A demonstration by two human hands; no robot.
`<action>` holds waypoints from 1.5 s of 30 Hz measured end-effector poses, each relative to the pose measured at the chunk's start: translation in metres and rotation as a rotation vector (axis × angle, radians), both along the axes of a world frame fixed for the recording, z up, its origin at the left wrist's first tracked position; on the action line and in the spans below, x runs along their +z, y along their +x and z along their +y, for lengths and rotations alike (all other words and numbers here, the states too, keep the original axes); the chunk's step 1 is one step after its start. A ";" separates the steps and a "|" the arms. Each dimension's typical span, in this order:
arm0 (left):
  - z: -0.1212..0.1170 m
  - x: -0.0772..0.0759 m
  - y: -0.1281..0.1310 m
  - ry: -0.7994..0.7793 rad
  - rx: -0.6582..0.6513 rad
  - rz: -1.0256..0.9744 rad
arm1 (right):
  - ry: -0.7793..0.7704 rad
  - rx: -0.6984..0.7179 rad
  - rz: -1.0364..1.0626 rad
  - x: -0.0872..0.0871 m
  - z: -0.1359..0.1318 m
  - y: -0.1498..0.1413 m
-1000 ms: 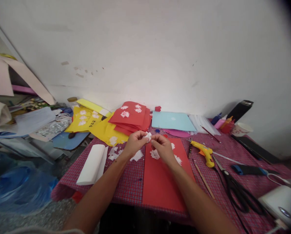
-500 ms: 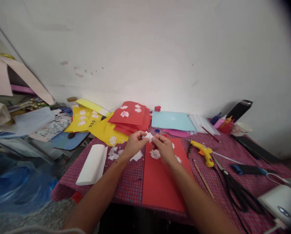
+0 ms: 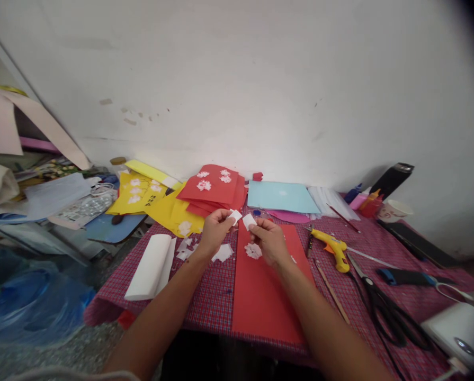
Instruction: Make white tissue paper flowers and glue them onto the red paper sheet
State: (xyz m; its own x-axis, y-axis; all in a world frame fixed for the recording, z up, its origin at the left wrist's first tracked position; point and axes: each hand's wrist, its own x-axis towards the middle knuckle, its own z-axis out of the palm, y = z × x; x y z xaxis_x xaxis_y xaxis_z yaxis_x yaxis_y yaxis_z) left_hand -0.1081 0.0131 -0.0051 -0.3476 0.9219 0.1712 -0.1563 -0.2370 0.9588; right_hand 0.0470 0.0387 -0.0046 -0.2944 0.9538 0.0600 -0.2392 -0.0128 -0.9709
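Note:
My left hand (image 3: 217, 228) pinches a small piece of white paper (image 3: 235, 216) between thumb and fingers. A second small white paper piece (image 3: 249, 221) is pinched in my right hand (image 3: 270, 241), with a narrow gap between the two pieces. Both hands are above the top of a red paper sheet (image 3: 268, 301). On that sheet lies a white paper flower (image 3: 253, 251); other white petals are partly hidden by my right hand. Left of the sheet, loose white paper squares (image 3: 222, 253) lie on the checked tablecloth (image 3: 208, 296).
A folded white paper (image 3: 149, 267) lies at left. Red cards with flowers (image 3: 215, 185), yellow cards (image 3: 173, 211) and light-blue paper (image 3: 282, 197) line the back. At right are a yellow glue gun (image 3: 332, 247), black scissors (image 3: 387, 309), a wooden stick (image 3: 332, 291) and a black flask (image 3: 392, 179).
My hands have moved slightly apart. The white paper they held together now shows as two separate pieces, one in each hand.

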 end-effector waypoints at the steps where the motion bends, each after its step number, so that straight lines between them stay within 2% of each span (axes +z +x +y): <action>1: 0.000 0.000 -0.001 0.002 0.003 -0.011 | -0.002 0.002 -0.006 0.000 0.000 0.000; 5: 0.000 0.004 -0.003 0.009 0.022 -0.092 | 0.037 0.008 -0.100 -0.002 -0.001 0.000; 11: -0.001 0.007 -0.004 -0.004 -0.027 -0.144 | 0.277 -0.033 -0.258 0.000 -0.004 0.001; 13: -0.001 0.006 -0.003 -0.016 -0.059 -0.146 | 0.307 -0.055 -0.269 0.001 -0.005 0.000; 21: -0.002 0.001 0.000 -0.005 -0.095 -0.018 | 0.228 -0.128 -0.258 -0.001 -0.002 0.000; 31: -0.006 0.002 0.005 -0.013 -0.157 0.072 | 0.232 -0.171 -0.280 -0.003 0.001 -0.001; 38: -0.005 -0.003 0.003 -0.060 -0.224 0.292 | 0.524 -0.329 -0.497 -0.008 -0.001 -0.002; 41: -0.006 -0.002 0.003 -0.033 -0.242 0.362 | 0.587 -0.305 -0.560 -0.007 -0.005 -0.002; 45: -0.006 -0.001 0.003 -0.007 -0.239 0.386 | 0.632 -0.212 -0.542 -0.007 -0.006 -0.002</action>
